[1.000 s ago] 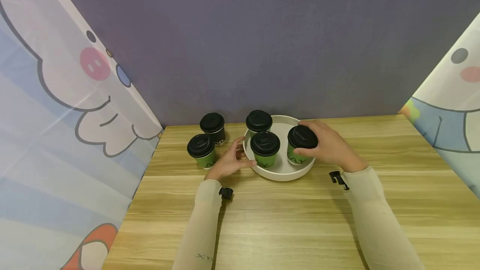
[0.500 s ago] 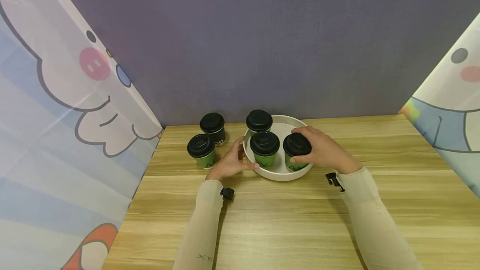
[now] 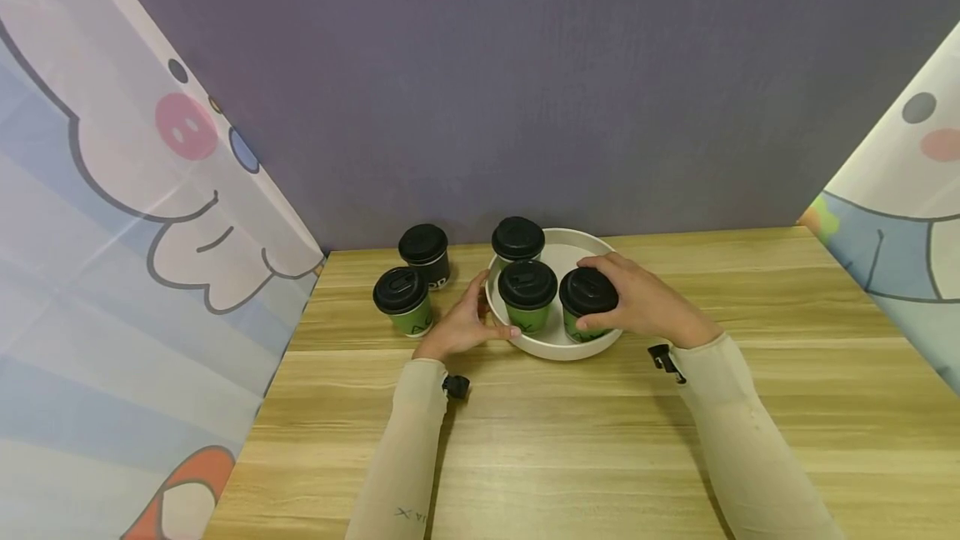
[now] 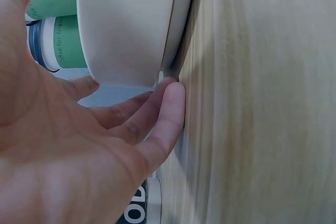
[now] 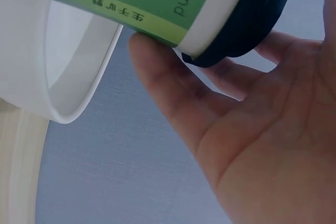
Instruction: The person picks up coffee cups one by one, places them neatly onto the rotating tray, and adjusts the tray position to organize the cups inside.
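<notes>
Altogether, five cups (image 3: 528,294) (one tray (image 3: 561,352)).

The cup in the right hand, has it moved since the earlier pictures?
Yes. In the head view, this cup went left relative to the table, and slightly farther from its back edge.

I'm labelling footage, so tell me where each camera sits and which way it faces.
Head: on the head, facing forward and down at five lidded cups, a white tray and the table; left hand, right hand and sleeves show.
Left wrist: on that wrist, facing the tray's outer wall; the left hand shows.
Right wrist: on that wrist, facing the green cup the right hand holds; that hand shows.
Head and right wrist share the held cup and tray.
</notes>
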The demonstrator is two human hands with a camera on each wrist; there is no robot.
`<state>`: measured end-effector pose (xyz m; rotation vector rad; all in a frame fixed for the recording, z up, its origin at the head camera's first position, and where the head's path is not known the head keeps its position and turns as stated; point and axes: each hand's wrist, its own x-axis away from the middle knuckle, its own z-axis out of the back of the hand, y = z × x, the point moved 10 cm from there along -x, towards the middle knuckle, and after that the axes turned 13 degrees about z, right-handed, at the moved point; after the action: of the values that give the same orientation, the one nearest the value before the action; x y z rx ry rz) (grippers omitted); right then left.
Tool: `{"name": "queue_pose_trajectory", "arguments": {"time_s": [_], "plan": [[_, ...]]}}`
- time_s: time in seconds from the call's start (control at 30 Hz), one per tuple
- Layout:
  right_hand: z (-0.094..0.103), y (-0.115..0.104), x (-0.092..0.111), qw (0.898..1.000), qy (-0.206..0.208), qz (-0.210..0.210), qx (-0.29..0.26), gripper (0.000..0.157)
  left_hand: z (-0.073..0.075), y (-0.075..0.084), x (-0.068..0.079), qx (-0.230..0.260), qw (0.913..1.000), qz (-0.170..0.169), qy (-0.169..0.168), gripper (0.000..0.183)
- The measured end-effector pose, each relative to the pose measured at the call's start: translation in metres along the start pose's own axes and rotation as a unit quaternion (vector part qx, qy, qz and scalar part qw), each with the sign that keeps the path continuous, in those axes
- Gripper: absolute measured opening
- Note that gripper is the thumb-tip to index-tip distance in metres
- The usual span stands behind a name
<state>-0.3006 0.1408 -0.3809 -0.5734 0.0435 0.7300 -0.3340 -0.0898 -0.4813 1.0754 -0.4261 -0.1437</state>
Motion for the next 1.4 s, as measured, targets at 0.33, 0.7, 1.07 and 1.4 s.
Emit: {"name": "queue_pose_trajectory", "arguments": {"time_s": [0.33, 0.7, 1.07, 1.4], "plan": [[-0.001, -0.002, 0.000, 1.000, -0.008, 0.003, 0.002, 0.098, 0.000, 0.002, 0.000, -0.023, 0.9997, -0.006, 0.009, 0.125], [-0.004, -0.004, 0.001, 1.000, -0.017, 0.000, -0.008, 0.102, 0.002, -0.001, 0.002, -0.030, 0.9994, 0.008, 0.013, 0.124], [0.000, -0.006, 0.002, 1.000, -0.020, -0.003, -0.021, 0.095, 0.005, -0.003, 0.004, -0.038, 0.9991, 0.017, 0.011, 0.116], [0.027, 0.010, 0.007, 0.997, 0.063, -0.006, -0.031, 0.048, 0.007, -0.006, 0.004, -0.026, 0.9994, 0.022, 0.008, 0.111]]}}
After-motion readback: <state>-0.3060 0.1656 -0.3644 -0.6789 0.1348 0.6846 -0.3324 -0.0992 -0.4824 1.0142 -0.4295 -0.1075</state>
